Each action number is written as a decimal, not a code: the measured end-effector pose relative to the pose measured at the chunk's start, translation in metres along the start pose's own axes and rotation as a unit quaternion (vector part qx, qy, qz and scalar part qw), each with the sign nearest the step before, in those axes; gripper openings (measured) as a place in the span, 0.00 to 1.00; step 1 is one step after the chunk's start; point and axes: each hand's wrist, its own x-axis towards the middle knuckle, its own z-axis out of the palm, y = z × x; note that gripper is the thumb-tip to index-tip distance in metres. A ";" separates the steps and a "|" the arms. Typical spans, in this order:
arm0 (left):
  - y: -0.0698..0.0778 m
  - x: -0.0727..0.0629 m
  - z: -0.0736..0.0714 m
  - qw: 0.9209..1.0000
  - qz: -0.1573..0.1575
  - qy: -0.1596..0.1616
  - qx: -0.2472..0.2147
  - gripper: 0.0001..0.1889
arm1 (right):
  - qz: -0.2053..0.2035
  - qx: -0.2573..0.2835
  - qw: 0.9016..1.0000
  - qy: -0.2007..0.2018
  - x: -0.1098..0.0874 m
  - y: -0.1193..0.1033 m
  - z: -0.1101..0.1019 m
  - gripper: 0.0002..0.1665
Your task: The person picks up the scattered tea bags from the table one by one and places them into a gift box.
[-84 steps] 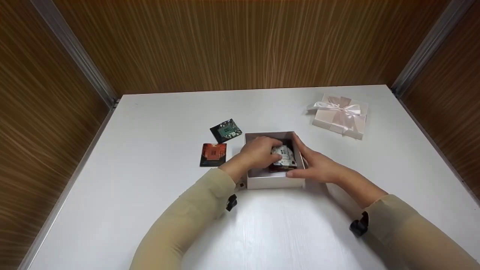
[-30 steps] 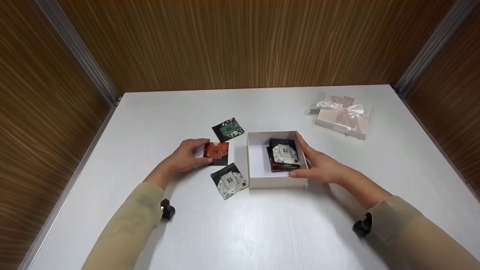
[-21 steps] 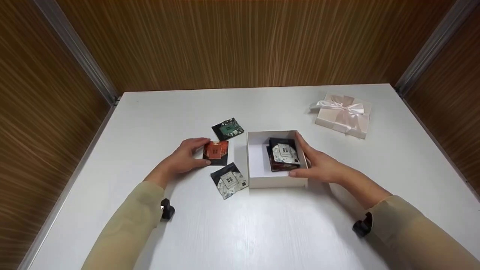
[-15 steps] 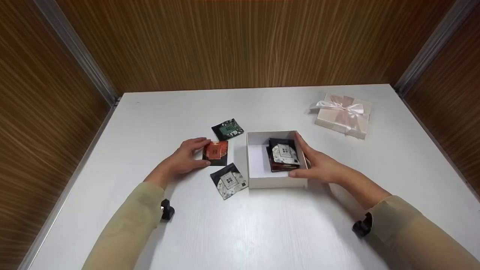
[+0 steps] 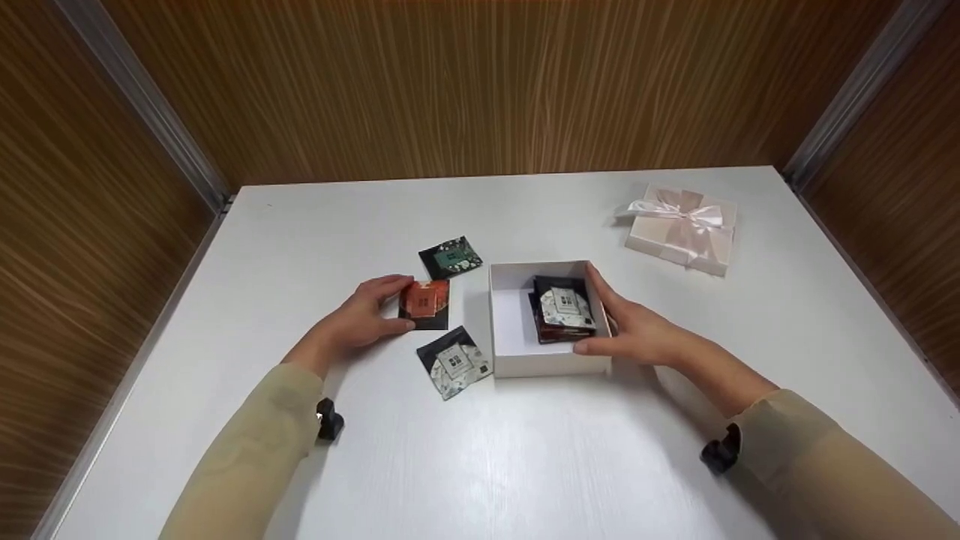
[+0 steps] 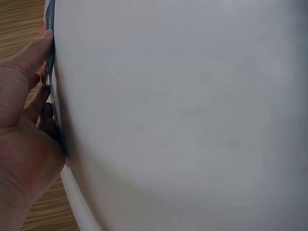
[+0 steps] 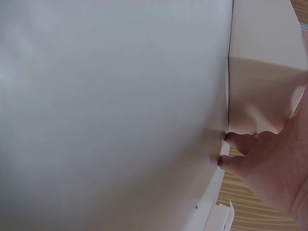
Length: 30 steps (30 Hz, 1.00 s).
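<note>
My left hand [image 5: 360, 315] rests at the left side of an orange-and-black square sachet [image 5: 429, 304], thumb at its near corner and forefinger at its far corner. In the left wrist view, the left hand [image 6: 24, 125] shows at the left edge, its thumb near the sachet's edge. My right hand [image 5: 637, 330] holds the right side of an open white box [image 5: 551, 366], thumb at the near right corner. The right wrist view shows the right hand [image 7: 274, 168] low beside the box wall [image 7: 264, 91]. A stack of sachets [image 5: 568, 306] lies in the box's right half, a black-and-white one on top.
A black-and-white sachet [image 5: 454, 362] lies just left of the box, near its front corner. Farther back is a green-and-black sachet [image 5: 450, 257]. The pale pink lid [image 5: 679, 229] with its ribbon bow sits at the back right of the white table [image 5: 187, 337].
My left hand has come out of the box and moved left to the orange sachet, where it has stayed for the last second. The right hand keeps its place on the box.
</note>
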 end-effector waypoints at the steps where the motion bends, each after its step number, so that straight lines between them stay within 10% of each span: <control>1: -0.001 0.000 0.000 1.000 0.000 0.001 -0.001 0.43 | 0.001 0.001 1.000 0.000 0.000 0.000 0.000 0.75; 30: -0.003 0.004 0.003 0.998 0.024 0.031 -0.039 0.42 | 0.003 -0.009 1.000 -0.001 -0.001 0.002 0.001 0.75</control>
